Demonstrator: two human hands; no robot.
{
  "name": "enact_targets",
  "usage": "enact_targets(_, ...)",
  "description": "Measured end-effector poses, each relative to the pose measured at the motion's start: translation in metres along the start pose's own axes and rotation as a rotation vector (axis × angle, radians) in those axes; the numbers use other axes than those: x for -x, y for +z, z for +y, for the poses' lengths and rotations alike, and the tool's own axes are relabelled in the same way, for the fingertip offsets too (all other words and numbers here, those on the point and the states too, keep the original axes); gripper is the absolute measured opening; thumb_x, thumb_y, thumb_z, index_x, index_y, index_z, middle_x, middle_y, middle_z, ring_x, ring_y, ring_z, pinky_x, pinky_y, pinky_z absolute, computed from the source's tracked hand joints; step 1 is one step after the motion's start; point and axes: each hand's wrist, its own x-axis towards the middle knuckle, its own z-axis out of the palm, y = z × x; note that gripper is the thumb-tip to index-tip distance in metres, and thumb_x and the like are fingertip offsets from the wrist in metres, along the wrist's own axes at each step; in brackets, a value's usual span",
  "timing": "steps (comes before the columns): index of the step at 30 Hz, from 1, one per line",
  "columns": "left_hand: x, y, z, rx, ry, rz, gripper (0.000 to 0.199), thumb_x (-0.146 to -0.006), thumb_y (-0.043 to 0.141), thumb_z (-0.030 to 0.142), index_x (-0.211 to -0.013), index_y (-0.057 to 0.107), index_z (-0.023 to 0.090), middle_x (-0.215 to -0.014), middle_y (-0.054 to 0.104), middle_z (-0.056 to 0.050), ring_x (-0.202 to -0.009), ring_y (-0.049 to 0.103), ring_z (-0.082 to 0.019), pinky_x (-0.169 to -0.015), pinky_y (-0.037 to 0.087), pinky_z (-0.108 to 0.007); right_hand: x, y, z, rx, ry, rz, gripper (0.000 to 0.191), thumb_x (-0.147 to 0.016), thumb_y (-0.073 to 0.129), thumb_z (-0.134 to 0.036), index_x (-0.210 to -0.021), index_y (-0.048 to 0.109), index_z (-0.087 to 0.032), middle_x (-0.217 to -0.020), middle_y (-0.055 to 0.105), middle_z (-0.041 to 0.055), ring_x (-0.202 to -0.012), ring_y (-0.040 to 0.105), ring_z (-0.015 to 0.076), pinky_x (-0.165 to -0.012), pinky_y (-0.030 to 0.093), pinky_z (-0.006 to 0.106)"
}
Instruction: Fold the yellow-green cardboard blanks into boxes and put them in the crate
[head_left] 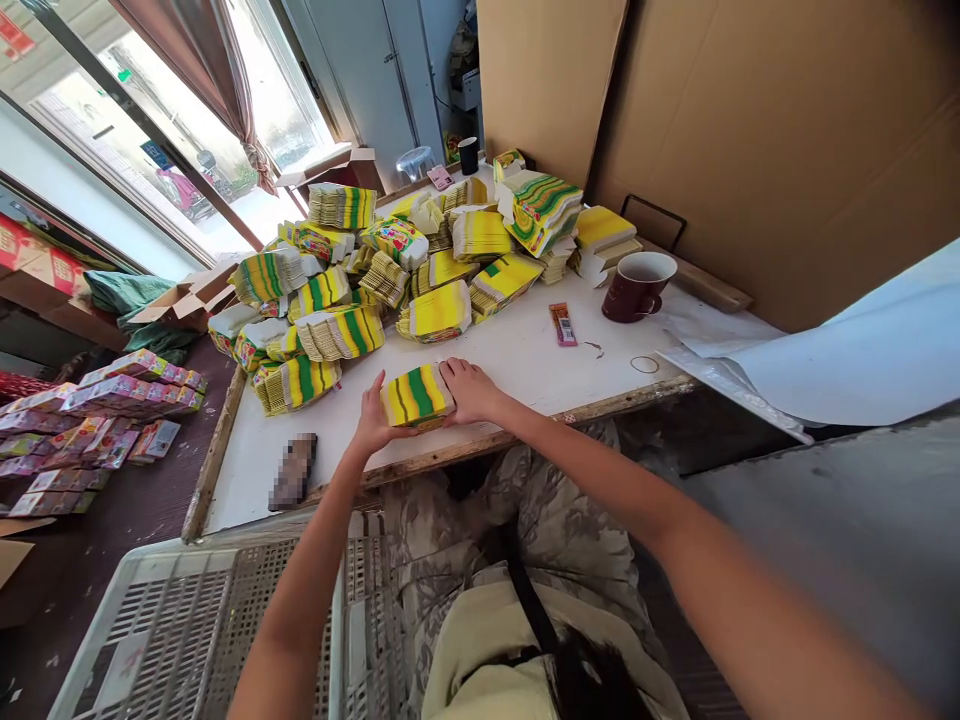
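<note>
Between my two hands, at the front edge of the white table [517, 375], is a stack of folded paper packets [417, 394] striped yellow and green. My left hand [372, 418] grips its left end, thumb up along the side. Around the right end and over the top corner curl the fingers of my right hand [469, 392]. A large heap of similar packet stacks [341, 332] lies just beyond, some on their sides, some showing white backs. One loose yellow stack [439, 312] lies nearest to my hands.
A dark red mug [636, 288] and a small orange-and-purple sachet [562, 325] stand to the right. A blurred-out phone-like object [294, 470] lies at the front left. Plastic crates [172, 620] sit below, with colourful boxes [112, 400] on the floor at left. Cardboard sheets [750, 130] wall off the right.
</note>
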Motion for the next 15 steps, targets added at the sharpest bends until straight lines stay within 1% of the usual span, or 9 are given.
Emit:
enact_targets(2, -0.007, -0.012, 0.006, -0.188, 0.014, -0.127, 0.128, -0.044, 0.088, 0.055, -0.151, 0.025, 0.021, -0.125, 0.046, -0.016, -0.125, 0.044, -0.04, -0.102, 0.04, -0.057, -0.001, 0.0, 0.0, -0.003, -0.011, 0.013, 0.105, -0.057, 0.085, -0.05, -0.138, 0.033, -0.01, -0.128, 0.048, 0.0216, -0.117, 0.047, 0.0377, -0.099, 0.043, 0.049)
enact_targets(3, -0.01, -0.016, 0.01, -0.267, 0.005, -0.193, 0.126, -0.044, 0.088, 0.055, -0.15, 0.028, 0.021, -0.123, 0.046, -0.016, -0.125, 0.044, -0.041, -0.1, 0.04, -0.058, -0.002, 0.0, 0.001, -0.004, -0.015, 0.018, 0.101, -0.057, 0.085, -0.049, -0.136, 0.035, -0.01, -0.126, 0.049, 0.021, -0.115, 0.048, 0.0372, -0.097, 0.045, 0.048)
enact_targets(4, -0.013, -0.018, 0.015, -0.346, -0.005, -0.232, 0.122, -0.045, 0.087, 0.056, -0.148, 0.031, 0.021, -0.122, 0.046, -0.016, -0.123, 0.045, -0.041, -0.099, 0.04, -0.058, -0.002, 0.0, 0.001, -0.004, -0.018, 0.021, 0.099, -0.056, 0.085, -0.047, -0.134, 0.038, -0.01, -0.124, 0.05, 0.0205, -0.113, 0.049, 0.0368, -0.095, 0.046, 0.048)
enact_targets(5, -0.015, -0.019, 0.02, -0.413, -0.009, -0.244, 0.118, -0.045, 0.086, 0.058, -0.145, 0.035, 0.02, -0.122, 0.046, -0.017, -0.123, 0.045, -0.042, -0.1, 0.039, -0.058, -0.003, 0.0, 0.001, -0.005, -0.02, 0.022, 0.096, -0.056, 0.086, -0.046, -0.132, 0.04, -0.01, -0.122, 0.051, 0.0203, -0.111, 0.049, 0.0365, -0.093, 0.046, 0.048)
enact_targets(7, -0.02, -0.016, 0.031, -0.5, 0.022, -0.211, 0.112, -0.045, 0.085, 0.061, -0.138, 0.04, 0.018, -0.128, 0.044, -0.02, -0.126, 0.042, -0.044, -0.104, 0.033, -0.058, -0.004, 0.0, 0.002, -0.007, -0.022, 0.022, 0.093, -0.056, 0.086, -0.045, -0.13, 0.042, -0.01, -0.121, 0.051, 0.0206, -0.11, 0.05, 0.0366, -0.091, 0.047, 0.048)
enact_targets(9, -0.023, -0.009, 0.04, -0.53, 0.076, -0.182, 0.108, -0.045, 0.084, 0.064, -0.131, 0.042, 0.014, -0.134, 0.041, -0.023, -0.129, 0.039, -0.044, -0.107, 0.03, -0.056, -0.005, -0.001, 0.002, -0.011, -0.026, 0.019, 0.092, -0.057, 0.085, -0.046, -0.13, 0.043, -0.009, -0.121, 0.051, 0.0213, -0.11, 0.049, 0.0369, -0.091, 0.047, 0.048)
enact_targets(10, -0.025, -0.005, 0.044, -0.538, 0.091, -0.187, 0.107, -0.046, 0.083, 0.066, -0.129, 0.043, 0.012, -0.134, 0.042, -0.024, -0.128, 0.04, -0.044, -0.106, 0.031, -0.054, -0.005, -0.001, 0.002, -0.013, -0.028, 0.018, 0.092, -0.058, 0.085, -0.046, -0.13, 0.043, -0.009, -0.121, 0.051, 0.0218, -0.11, 0.049, 0.037, -0.091, 0.047, 0.048)
enact_targets(12, -0.027, 0.001, 0.051, -0.569, 0.08, -0.205, 0.106, -0.05, 0.08, 0.067, -0.131, 0.041, 0.011, -0.127, 0.048, -0.024, -0.121, 0.046, -0.042, -0.102, 0.034, -0.051, -0.006, 0.0, 0.003, -0.019, -0.033, 0.018, 0.093, -0.058, 0.085, -0.047, -0.13, 0.042, -0.007, -0.122, 0.05, 0.023, -0.11, 0.049, 0.0376, -0.091, 0.047, 0.048)
enact_targets(15, -0.025, 0.005, 0.056, -0.618, 0.042, -0.183, 0.104, -0.058, 0.075, 0.068, -0.138, 0.037, 0.014, -0.122, 0.052, -0.02, -0.113, 0.05, -0.04, -0.097, 0.036, -0.049, -0.004, 0.001, 0.005, -0.036, -0.045, 0.028, 0.097, -0.06, 0.084, -0.047, -0.135, 0.038, -0.007, -0.125, 0.05, 0.0228, -0.114, 0.048, 0.0373, -0.095, 0.044, 0.047)
